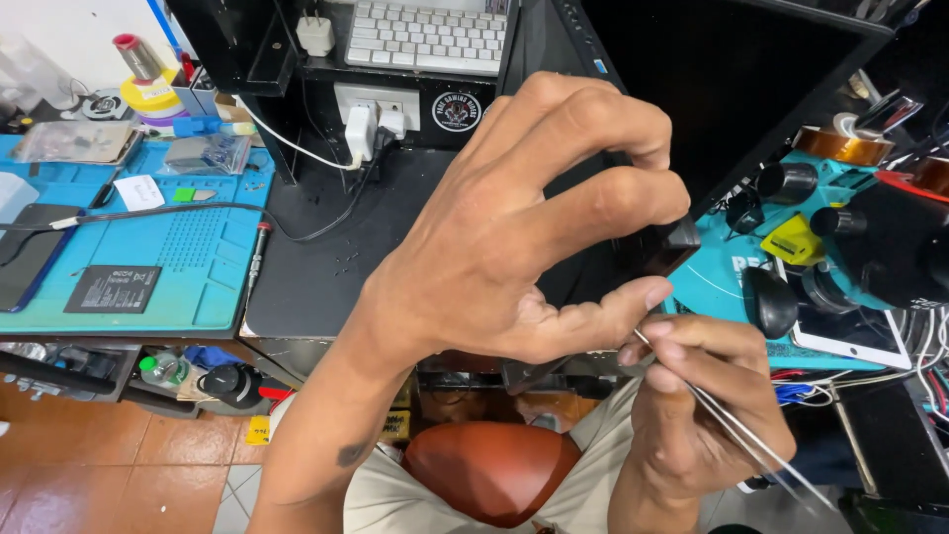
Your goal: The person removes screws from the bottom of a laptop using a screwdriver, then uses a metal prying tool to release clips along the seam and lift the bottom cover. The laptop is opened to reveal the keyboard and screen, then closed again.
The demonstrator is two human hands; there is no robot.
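— Steel tweezers (736, 430) are in my right hand (697, 415), low and right of centre in the frame. The fingers are pinched shut around them near the tips, and the long legs run down and to the right, out past my wrist.

— And your left hand?

— My left hand (524, 227) fills the middle of the frame, curled tight around a small black device (664, 247), with the thumb underneath and the fingers arched over the top. Only its right end shows past my knuckles, so I can't tell its full shape.

— How do the two lie to each other?

— The tweezer tips point up and to the left and meet my left thumb just below the device. The right hand is directly under it and the nearer of the two to its exposed end.

— Room to move?

— Tight on the right: a teal mat (736, 287) crowded with black knobs and a yellow part. Left of my forearm the dark surface (316, 257) lies more open, crossed by a cable, and further left is a blue work mat (129, 252). Below the hands are my lap and a brown stool seat (489, 475).
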